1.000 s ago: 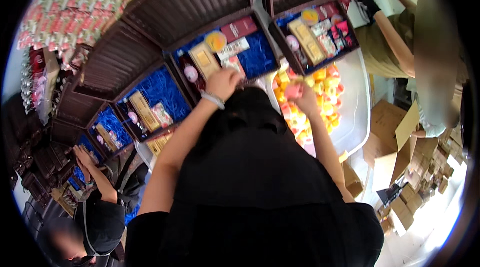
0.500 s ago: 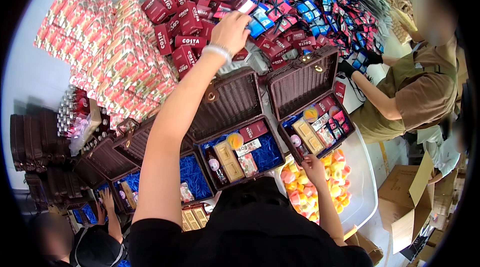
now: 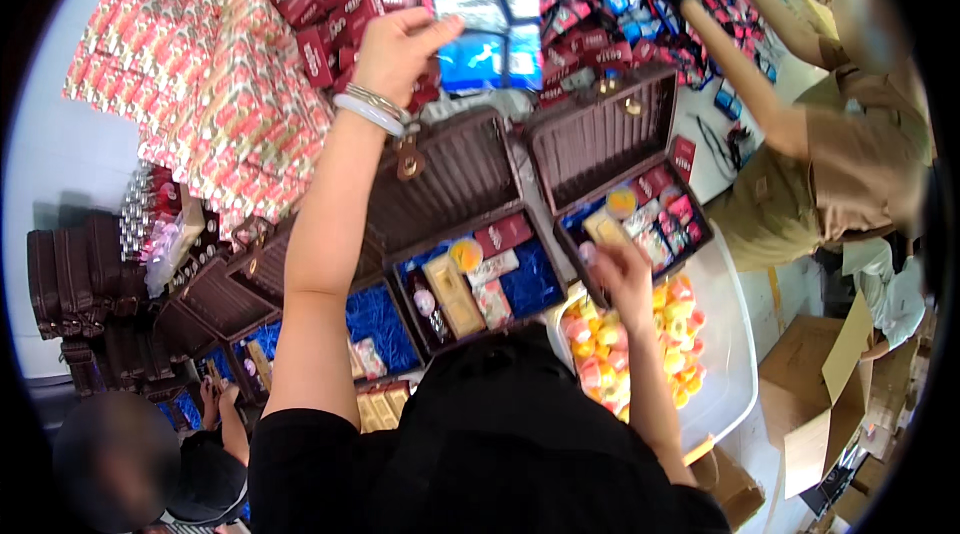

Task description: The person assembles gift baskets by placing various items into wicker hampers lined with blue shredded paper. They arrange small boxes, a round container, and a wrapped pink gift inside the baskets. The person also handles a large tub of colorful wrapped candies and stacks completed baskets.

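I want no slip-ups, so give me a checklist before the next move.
1. Left hand gripping the blue packet: ok, by its left edge.
2. Both hands on the packet: not ok, only the left.
3. Second case from the right open: ok.
4. Bare blue shred in that case: ok, right side.
5. Right hand touching the rightmost case: cannot tell.

Partly covered gold box (image 3: 604, 226)
The right hand (image 3: 624, 279) hides its near end; a co-worker's head (image 3: 115, 459) at near left is blurred.
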Tool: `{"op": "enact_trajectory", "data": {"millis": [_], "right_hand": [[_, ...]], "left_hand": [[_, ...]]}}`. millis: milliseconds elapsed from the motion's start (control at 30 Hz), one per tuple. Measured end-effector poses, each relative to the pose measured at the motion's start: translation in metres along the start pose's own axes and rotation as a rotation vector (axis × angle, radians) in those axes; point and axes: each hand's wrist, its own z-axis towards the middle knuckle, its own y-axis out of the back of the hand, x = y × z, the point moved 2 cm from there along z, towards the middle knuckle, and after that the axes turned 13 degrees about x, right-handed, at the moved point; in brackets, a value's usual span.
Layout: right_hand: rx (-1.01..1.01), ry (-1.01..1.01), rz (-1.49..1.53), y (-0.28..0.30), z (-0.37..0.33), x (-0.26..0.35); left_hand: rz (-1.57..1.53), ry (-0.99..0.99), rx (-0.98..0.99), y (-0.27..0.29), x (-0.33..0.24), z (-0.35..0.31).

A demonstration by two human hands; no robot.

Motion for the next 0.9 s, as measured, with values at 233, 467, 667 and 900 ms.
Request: {"op": "enact_trajectory", "data": {"millis": [233,467,667,900], "right_hand": [[0.314,0.137,0.282,-0.069,0.048,0.071],[0.175,0.482,-0.988,-0.12,-0.023,-0.021],[-0.09,-0.018,-0.568,-0.062,-0.075,-0.111],[-0.231,-0.214,-0.595,-0.029,-0.126,-0.139]], "left_hand": [[-0.383,0.188,0.089,-0.084,0.086,-0.141],[-0.41,0.501,0.088,-0.11,0.162,-0.197],[0.285,0.35,0.368,-0.118,0.285,-0.204],[0.65,0.46,0.357,-0.14,0.293,-0.206]]}}
